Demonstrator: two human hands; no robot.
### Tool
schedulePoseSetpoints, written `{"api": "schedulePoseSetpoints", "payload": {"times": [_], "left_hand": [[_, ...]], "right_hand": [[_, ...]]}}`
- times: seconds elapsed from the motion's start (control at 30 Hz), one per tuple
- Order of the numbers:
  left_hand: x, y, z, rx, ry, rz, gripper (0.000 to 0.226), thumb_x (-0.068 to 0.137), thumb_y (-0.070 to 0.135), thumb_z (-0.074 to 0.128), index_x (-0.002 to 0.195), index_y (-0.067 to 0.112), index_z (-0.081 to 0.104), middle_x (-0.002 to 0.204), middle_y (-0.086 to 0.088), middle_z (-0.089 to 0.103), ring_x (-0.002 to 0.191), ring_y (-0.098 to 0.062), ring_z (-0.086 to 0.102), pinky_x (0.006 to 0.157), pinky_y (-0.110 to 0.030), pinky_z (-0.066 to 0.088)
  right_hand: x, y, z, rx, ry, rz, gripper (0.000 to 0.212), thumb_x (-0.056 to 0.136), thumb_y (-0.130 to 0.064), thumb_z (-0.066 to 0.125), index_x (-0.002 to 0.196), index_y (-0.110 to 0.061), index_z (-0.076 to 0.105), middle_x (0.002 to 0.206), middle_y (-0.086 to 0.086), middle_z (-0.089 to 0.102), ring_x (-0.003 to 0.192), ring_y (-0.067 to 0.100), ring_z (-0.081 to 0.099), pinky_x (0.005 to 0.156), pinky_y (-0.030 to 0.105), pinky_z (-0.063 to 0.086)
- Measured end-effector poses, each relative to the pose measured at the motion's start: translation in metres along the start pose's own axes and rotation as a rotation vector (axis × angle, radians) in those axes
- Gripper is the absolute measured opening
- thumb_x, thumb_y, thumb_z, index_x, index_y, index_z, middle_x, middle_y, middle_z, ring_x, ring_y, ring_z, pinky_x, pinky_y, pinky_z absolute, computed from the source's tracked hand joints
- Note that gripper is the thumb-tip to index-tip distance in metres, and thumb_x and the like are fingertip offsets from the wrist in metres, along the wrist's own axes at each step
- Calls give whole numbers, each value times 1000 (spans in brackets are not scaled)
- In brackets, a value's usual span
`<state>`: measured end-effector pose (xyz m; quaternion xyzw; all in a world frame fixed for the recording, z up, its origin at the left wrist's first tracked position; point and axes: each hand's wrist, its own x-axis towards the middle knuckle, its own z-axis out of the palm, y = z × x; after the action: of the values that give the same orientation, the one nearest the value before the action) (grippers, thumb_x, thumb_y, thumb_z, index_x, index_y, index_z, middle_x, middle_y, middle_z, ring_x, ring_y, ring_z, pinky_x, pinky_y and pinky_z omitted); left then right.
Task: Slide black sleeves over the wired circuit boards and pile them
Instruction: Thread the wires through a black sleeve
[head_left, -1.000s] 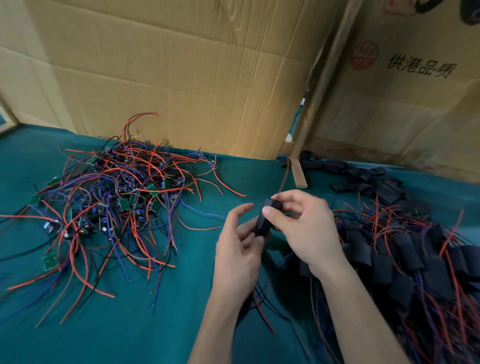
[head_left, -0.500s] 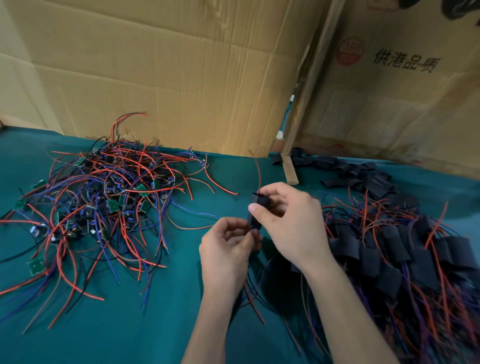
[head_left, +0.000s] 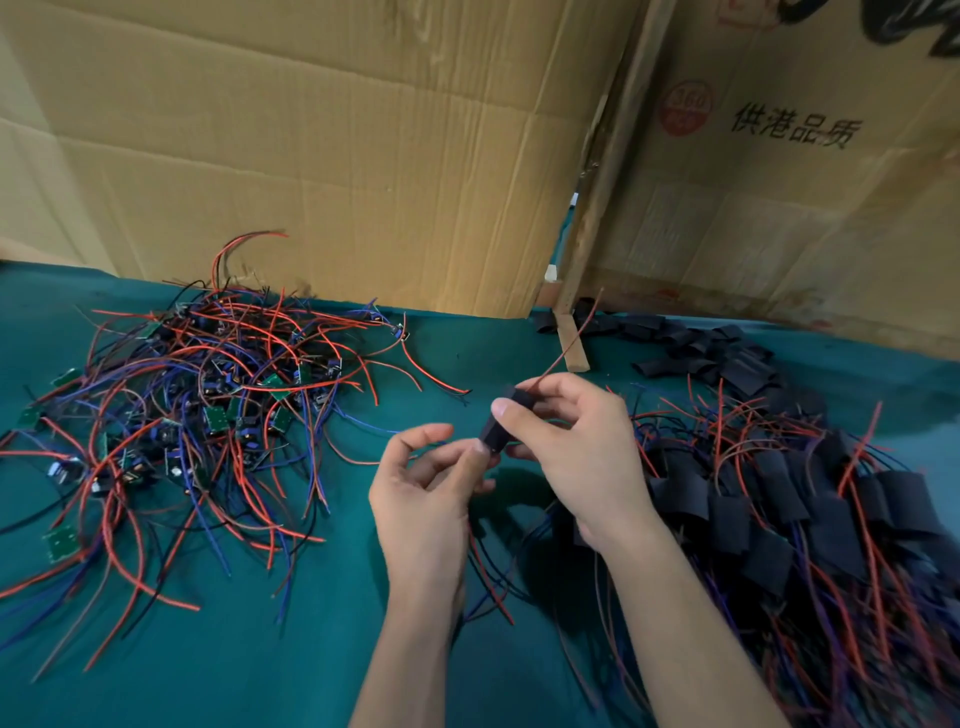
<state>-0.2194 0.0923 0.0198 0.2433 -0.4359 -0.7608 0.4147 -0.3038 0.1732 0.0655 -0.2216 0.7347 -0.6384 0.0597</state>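
Black sleeve (head_left: 506, 423) still pinched by right hand (head_left: 574, 457); left hand (head_left: 426, 493) lowered, fingers opened.

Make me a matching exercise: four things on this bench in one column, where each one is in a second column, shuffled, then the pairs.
1. bare wired boards
2. sleeved boards
3. empty black sleeves
4. sleeve being fitted

A. far right, by the cardboard
B. in the right hand's grip
C. left heap
D. near right heap

Pairs: 1-C, 2-D, 3-A, 4-B
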Motion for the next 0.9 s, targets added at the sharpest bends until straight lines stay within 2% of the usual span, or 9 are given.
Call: {"api": "schedulePoseSetpoints", "payload": {"times": [0.13,0.23,0.37,0.43,0.5,0.6,0.7,0.8,0.9], "left_hand": [[3,-6,-1,48,33,49,20,83,-9,70,94,6,61,70,0,68,62,-13,64,56,-21,53],[3,-8,0,101,-43,64,10,88,0,71,92,4,63,76,-5,68,66,-16,66,59,-22,53],[1,-5,2,147,-169,68,11,90,13,72,90,4,66,75,-6,70,64,-11,63,59,-17,50],[-1,-3,2,166,-257,37,21,90,27,71,90,6,69,75,-4,71,66,-11,63,61,-17,50],[-1,-1,1,155,-267,-24,30,91,36,64,90,6,70,74,-3,70,67,-13,64,62,-19,49],[4,-3,0,136,-162,-64,14,97,13,62,87,5,67,69,-2,69,64,-13,63,62,-21,49],[3,-6,2,198,-123,-84,16,93,-2,59,84,9,66,69,-1,69,62,-12,63,62,-21,49],[1,-8,2,235,-114,-65,20,88,0,59,81,17,66,73,-1,70,66,-12,66,65,-25,50],[1,-9,3,276,-89,-38,22,84,1,60,79,22,66,70,5,69,67,-13,64,68,-28,51]], "right_hand": [[-6,-4,9,28,-60,51,15,81,-20,84,87,-16,70,77,2,75,73,25,75,70,50,65],[-8,-8,10,91,-131,134,17,84,-15,82,91,-10,68,74,7,73,71,33,72,73,54,64],[-10,-21,6,198,-154,161,16,86,-3,78,92,-7,64,68,3,70,60,17,63,53,30,56],[-6,-31,-11,189,-69,151,14,84,-5,80,91,-9,69,71,3,73,61,14,65,54,26,51],[-4,-43,-46,99,-24,103,21,75,-20,88,90,-11,76,75,3,76,62,12,66,54,24,50],[-10,-60,-115,-295,-80,82,59,52,-68,89,95,-28,80,69,-2,75,52,5,62,44,23,51],[5,-49,-185,-720,-30,166,74,35,-101,67,96,-60,70,79,-10,77,67,-2,71,67,23,60],[19,-58,-185,-836,63,-108,71,44,-104,60,96,-56,70,89,-14,73,79,-2,70,80,20,58],[6,-96,-69,-873,-236,-277,49,71,-91,54,100,-55,69,84,-35,70,74,-10,68,58,22,56]]}}
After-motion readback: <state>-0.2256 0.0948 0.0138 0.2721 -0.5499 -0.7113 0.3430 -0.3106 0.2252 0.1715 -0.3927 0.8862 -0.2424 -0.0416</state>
